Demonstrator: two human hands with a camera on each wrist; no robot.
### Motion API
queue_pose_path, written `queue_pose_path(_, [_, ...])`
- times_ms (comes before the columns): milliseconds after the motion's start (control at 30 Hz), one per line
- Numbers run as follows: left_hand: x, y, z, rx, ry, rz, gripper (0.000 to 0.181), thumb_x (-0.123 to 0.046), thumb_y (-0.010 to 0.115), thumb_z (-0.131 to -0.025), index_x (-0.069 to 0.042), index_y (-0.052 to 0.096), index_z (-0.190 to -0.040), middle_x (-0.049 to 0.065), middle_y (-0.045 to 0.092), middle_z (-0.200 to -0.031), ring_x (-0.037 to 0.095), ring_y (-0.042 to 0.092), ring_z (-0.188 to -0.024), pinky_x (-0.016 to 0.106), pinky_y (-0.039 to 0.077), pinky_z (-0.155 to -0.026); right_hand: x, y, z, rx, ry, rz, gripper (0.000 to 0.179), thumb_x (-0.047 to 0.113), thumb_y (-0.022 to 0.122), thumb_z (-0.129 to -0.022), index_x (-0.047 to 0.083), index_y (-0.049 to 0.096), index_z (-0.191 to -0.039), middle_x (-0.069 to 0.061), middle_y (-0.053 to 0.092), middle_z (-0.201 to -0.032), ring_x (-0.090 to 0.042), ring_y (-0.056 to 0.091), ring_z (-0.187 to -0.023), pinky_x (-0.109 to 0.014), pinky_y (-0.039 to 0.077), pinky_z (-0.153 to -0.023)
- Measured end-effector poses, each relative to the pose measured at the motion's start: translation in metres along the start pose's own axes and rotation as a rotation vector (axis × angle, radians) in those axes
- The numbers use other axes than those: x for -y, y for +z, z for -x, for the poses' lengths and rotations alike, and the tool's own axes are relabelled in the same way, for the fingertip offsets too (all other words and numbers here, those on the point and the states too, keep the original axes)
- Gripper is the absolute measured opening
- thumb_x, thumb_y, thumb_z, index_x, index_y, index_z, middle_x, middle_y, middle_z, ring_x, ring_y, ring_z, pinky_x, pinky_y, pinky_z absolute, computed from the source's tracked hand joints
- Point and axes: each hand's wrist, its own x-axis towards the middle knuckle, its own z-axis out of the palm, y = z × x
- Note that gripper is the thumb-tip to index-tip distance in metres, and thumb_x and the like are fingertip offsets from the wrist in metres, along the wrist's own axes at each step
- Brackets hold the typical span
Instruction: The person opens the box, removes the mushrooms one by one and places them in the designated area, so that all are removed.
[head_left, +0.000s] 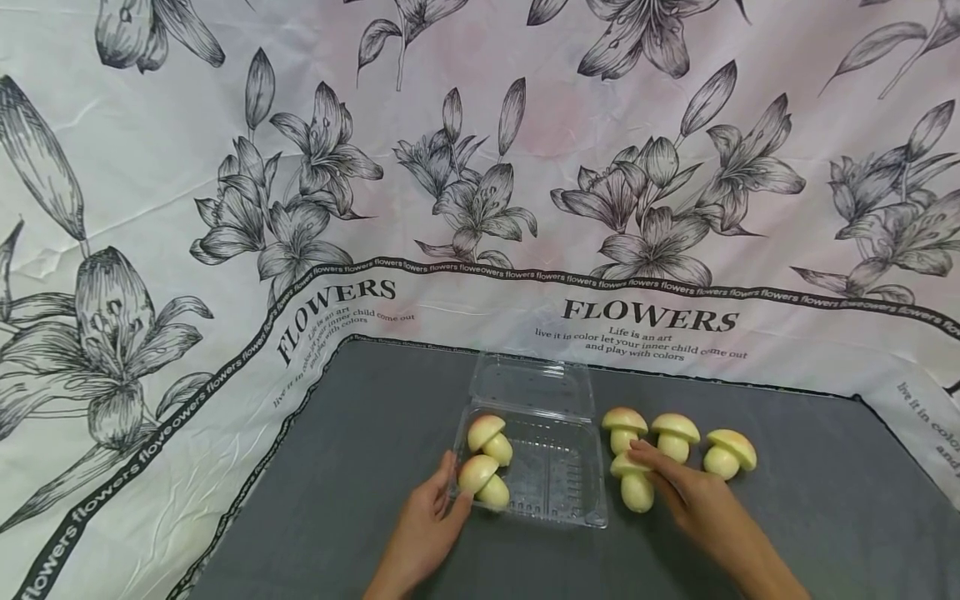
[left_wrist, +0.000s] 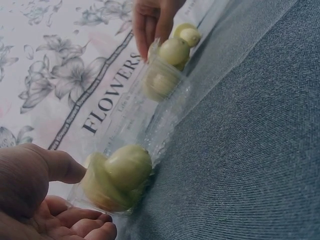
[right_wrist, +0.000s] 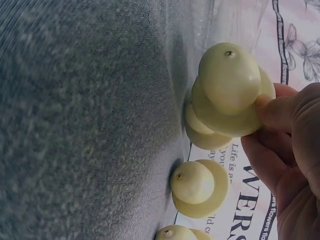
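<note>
A clear plastic clamshell box [head_left: 555,467] lies with its lid folded back on the grey cloth. Two pale yellow-green mushroom-shaped pieces [head_left: 487,429] with reddish caps lie along its left side. My left hand [head_left: 427,521] pinches the box's left wall, thumb at the rim and fingers outside; the left wrist view shows this thumb [left_wrist: 67,167] beside a piece. To the right of the box, my right hand [head_left: 693,500] pinches another mushroom-shaped piece [head_left: 636,487] by its cap. In the right wrist view, that held piece [right_wrist: 230,80] has its rounded stem toward the camera.
Beyond the right hand, three more mushroom-shaped pieces [head_left: 675,433] stand in a row on the grey cloth [head_left: 330,467]. The transparent lid [head_left: 532,383] reaches toward the back edge. A white flower-print sheet [head_left: 480,308] rises behind and along the sides.
</note>
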Motion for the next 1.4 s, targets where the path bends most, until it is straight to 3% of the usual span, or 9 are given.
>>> queue_pose_path(100, [0.001, -0.001, -0.001, -0.002, -0.002, 0.004, 0.074, -0.022, 0.062, -0.109, 0.012, 0.023, -0.162, 0.029, 0.023, -0.169, 0.044, 0.027, -0.155, 0.062, 0.032, -0.122, -0.001, 0.001, 0.000, 0.002, -0.008, -0.007, 0.041, -0.001, 0.078, -0.093, 0.008, 0.073, -0.132, -0.012, 0.076, -0.126, -0.023, 0.076, -0.107, -0.012, 0.057, -0.085])
queue_pose_path(200, [0.002, -0.001, 0.000, -0.006, 0.007, 0.002, 0.073, -0.020, 0.062, -0.109, 0.013, 0.023, -0.161, 0.031, 0.024, -0.168, 0.045, 0.029, -0.153, 0.061, 0.034, -0.121, -0.002, 0.002, 0.001, 0.009, -0.009, -0.020, 0.029, 0.018, 0.067, -0.106, 0.009, 0.073, -0.133, -0.012, 0.076, -0.126, -0.014, 0.072, -0.115, -0.011, 0.057, -0.087])
queue_pose_path(367, [0.002, -0.001, 0.000, -0.007, 0.015, 0.009, 0.073, -0.020, 0.063, -0.109, 0.014, 0.024, -0.161, 0.032, 0.026, -0.166, 0.047, 0.031, -0.152, 0.061, 0.037, -0.119, -0.005, 0.005, 0.001, -0.001, -0.032, -0.028, 0.045, 0.040, 0.049, -0.112, 0.007, 0.074, -0.130, -0.014, 0.077, -0.124, -0.003, 0.064, -0.124, -0.009, 0.055, -0.087])
queue_pose_path(700, [0.001, -0.004, 0.001, -0.002, -0.007, -0.001, 0.074, -0.023, 0.062, -0.109, 0.012, 0.023, -0.162, 0.031, 0.026, -0.167, 0.046, 0.030, -0.153, 0.062, 0.036, -0.120, -0.008, 0.008, 0.002, -0.008, -0.058, -0.036, 0.053, 0.047, 0.045, -0.113, 0.007, 0.073, -0.132, -0.011, 0.075, -0.129, 0.003, 0.057, -0.131, -0.006, 0.052, -0.094])
queue_pose_path(933, [0.000, -0.005, 0.000, 0.010, -0.004, 0.010, 0.075, -0.023, 0.062, -0.110, 0.011, 0.022, -0.163, 0.030, 0.023, -0.169, 0.045, 0.027, -0.154, 0.062, 0.033, -0.121, -0.009, 0.008, 0.001, -0.008, -0.089, -0.064, 0.050, 0.043, 0.047, -0.113, 0.004, 0.071, -0.134, -0.008, 0.073, -0.133, 0.002, 0.057, -0.132, -0.007, 0.053, -0.091])
queue_pose_path(1200, [0.000, -0.003, -0.001, 0.008, -0.012, 0.029, 0.076, -0.023, 0.063, -0.109, 0.009, 0.021, -0.163, 0.027, 0.023, -0.170, 0.043, 0.025, -0.156, 0.062, 0.031, -0.123, -0.005, 0.003, 0.001, 0.037, -0.055, -0.059, 0.053, 0.045, 0.043, -0.114, 0.006, 0.068, -0.139, -0.005, 0.071, -0.137, 0.002, 0.055, -0.135, -0.006, 0.049, -0.099])
queue_pose_path(1267, [-0.001, -0.003, -0.001, 0.008, -0.011, 0.031, 0.075, -0.023, 0.063, -0.109, 0.009, 0.022, -0.163, 0.026, 0.023, -0.170, 0.043, 0.025, -0.156, 0.061, 0.031, -0.123, -0.004, 0.001, 0.000, 0.036, -0.060, -0.042, 0.054, 0.045, 0.042, -0.115, 0.006, 0.068, -0.140, -0.007, 0.072, -0.137, 0.001, 0.063, -0.125, -0.006, 0.051, -0.094])
queue_pose_path(1333, [-0.001, -0.003, -0.001, 0.007, -0.011, 0.028, 0.075, -0.023, 0.063, -0.109, 0.009, 0.022, -0.163, 0.027, 0.023, -0.170, 0.043, 0.026, -0.155, 0.061, 0.031, -0.122, -0.001, -0.002, -0.001, 0.041, -0.058, -0.040, 0.054, 0.045, 0.040, -0.115, 0.006, 0.066, -0.141, -0.006, 0.069, -0.140, 0.007, 0.069, -0.098, -0.006, 0.052, -0.080])
queue_pose_path(1400, [-0.001, -0.002, -0.001, 0.005, -0.011, 0.028, 0.075, -0.023, 0.063, -0.109, 0.010, 0.023, -0.163, 0.027, 0.024, -0.169, 0.043, 0.026, -0.155, 0.061, 0.031, -0.122, 0.001, -0.004, -0.003, 0.041, -0.052, -0.042, 0.054, 0.045, 0.040, -0.115, 0.005, 0.065, -0.142, -0.005, 0.067, -0.144, 0.013, 0.056, -0.069, -0.006, 0.047, -0.064])
